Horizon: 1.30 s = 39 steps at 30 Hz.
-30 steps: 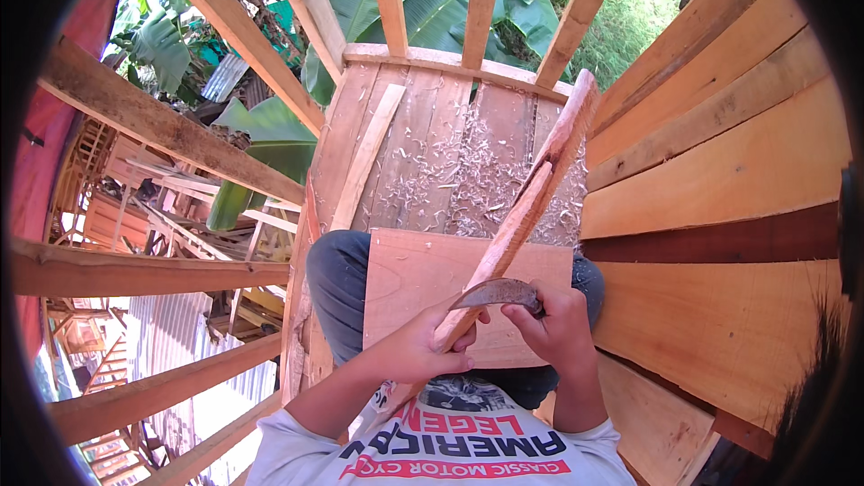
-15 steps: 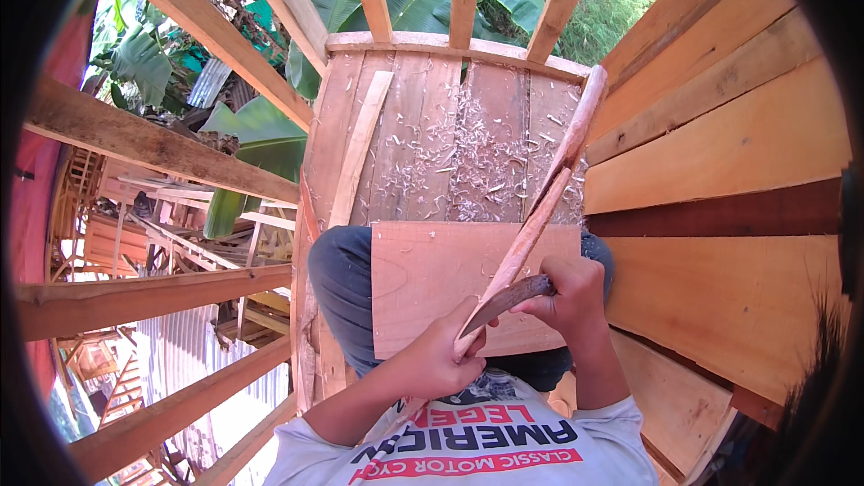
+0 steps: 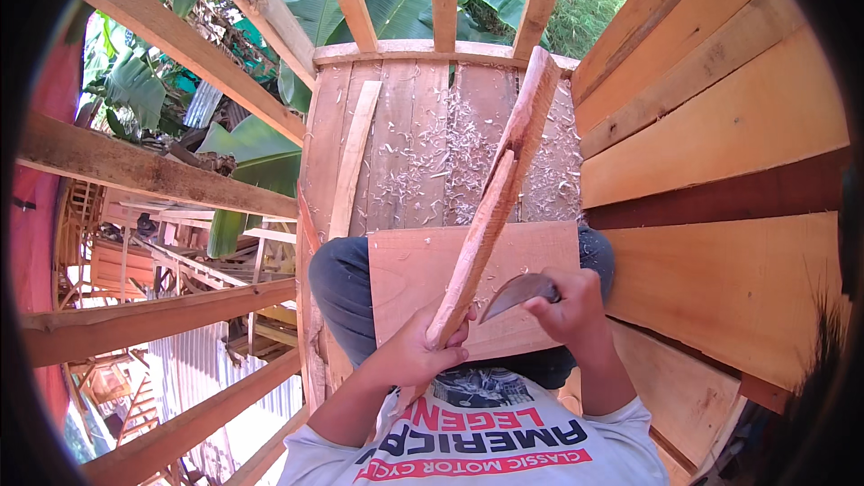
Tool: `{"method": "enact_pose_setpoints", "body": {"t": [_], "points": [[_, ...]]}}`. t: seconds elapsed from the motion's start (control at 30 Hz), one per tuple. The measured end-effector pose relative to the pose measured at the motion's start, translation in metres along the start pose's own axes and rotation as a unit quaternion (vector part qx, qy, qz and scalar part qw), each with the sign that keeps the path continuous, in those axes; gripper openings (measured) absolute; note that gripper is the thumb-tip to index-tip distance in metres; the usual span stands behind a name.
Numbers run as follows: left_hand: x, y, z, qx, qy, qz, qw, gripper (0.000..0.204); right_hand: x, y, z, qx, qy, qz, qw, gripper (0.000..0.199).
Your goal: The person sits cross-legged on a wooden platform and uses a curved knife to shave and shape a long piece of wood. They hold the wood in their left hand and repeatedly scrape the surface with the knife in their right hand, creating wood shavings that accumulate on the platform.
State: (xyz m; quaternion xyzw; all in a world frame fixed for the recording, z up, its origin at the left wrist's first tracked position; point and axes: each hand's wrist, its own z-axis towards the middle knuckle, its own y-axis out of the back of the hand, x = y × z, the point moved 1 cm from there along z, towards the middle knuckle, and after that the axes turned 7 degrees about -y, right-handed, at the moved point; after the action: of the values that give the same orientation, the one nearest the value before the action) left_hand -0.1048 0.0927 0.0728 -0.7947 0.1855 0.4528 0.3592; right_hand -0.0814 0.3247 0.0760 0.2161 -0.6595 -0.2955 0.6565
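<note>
Right hand (image 3: 573,308), closed round curved knife (image 3: 517,292), has moved it clear of stick (image 3: 472,261); left hand (image 3: 421,348) still grips stick's lower end. Likely between cuts.

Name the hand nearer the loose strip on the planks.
Left: the left hand is right of the loose strip, closer to the person; the right hand, holding the curved blade, is farther right.

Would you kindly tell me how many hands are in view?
2: the left hand around the long wooden piece, the right hand holding the curved knife to its right.
</note>
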Motion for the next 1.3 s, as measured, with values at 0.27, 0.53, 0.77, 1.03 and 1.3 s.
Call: {"method": "enact_pose_setpoints", "body": {"t": [0.27,0.53,0.77,1.03,1.3], "points": [[-0.004,-0.026,-0.002,-0.048,-0.029,0.157,0.986,0.043,0.007,-0.01,0.002,-0.014,0.046,-0.051,0.998,0.059],[-0.007,-0.035,-0.002,-0.063,-0.014,0.2,0.978,0.043,-0.002,0.003,0.008,-0.086,0.077,-0.133,0.984,0.063],[0.006,-0.044,-0.008,-0.052,-0.002,0.21,0.976,0.041,-0.046,0.043,0.038,-0.197,-0.131,0.112,0.965,0.07],[-0.003,-0.016,-0.002,-0.094,0.001,0.082,0.992,0.037,-0.001,-0.001,-0.002,-0.013,-0.036,0.021,0.999,0.059],[-0.005,-0.029,-0.002,-0.111,-0.054,0.331,0.935,0.036,0.004,-0.018,0.0,-0.003,0.047,-0.06,0.997,0.061]]}}
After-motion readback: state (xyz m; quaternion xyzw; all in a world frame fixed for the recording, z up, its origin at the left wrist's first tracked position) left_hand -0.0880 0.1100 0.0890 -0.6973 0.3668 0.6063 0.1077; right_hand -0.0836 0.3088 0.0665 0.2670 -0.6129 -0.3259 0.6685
